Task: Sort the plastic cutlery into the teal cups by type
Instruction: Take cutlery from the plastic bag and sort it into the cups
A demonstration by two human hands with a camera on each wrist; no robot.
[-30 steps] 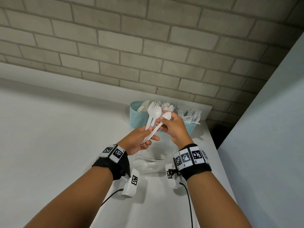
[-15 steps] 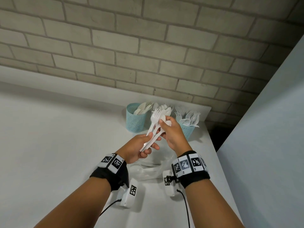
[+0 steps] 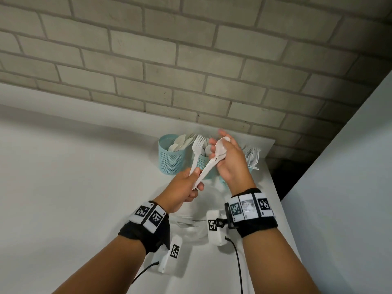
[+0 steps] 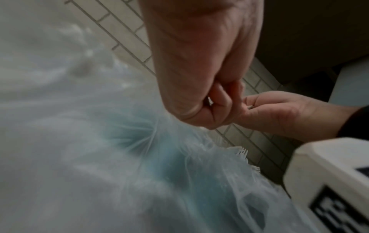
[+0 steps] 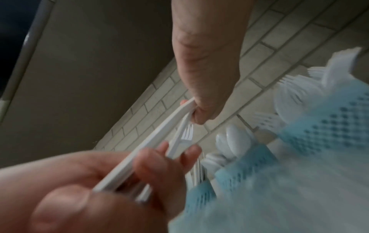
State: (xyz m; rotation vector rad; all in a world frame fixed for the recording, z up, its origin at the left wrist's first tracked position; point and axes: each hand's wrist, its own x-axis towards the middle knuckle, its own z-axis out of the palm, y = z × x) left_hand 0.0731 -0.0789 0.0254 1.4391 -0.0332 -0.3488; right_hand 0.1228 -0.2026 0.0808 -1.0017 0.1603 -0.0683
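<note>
My left hand (image 3: 196, 181) grips the lower handle ends of a white plastic fork (image 3: 197, 145) and a white spoon (image 3: 219, 148), held above the table in front of the cups. My right hand (image 3: 220, 145) pinches the spoon near its bowl, and the spoon slants right of the upright fork. In the right wrist view my fingers (image 5: 157, 159) close on the spoon handle (image 5: 149, 141), with the fork (image 5: 184, 137) behind it. Three teal mesh cups stand at the wall: left cup (image 3: 171, 158), middle cup (image 3: 202, 161) with spoons, and right cup (image 3: 251, 169) with forks, mostly hidden by my right hand.
A clear plastic bag (image 3: 191, 221) with more white cutlery lies on the white table (image 3: 74, 187) under my wrists; it fills the left wrist view (image 4: 119, 157). A brick wall (image 3: 191, 71) is behind the cups. A grey panel (image 3: 339, 187) borders the table's right edge.
My right hand has slid up to the spoon's bowl end and swung the spoon away from the fork to the right. My left hand keeps hold of the handles.
</note>
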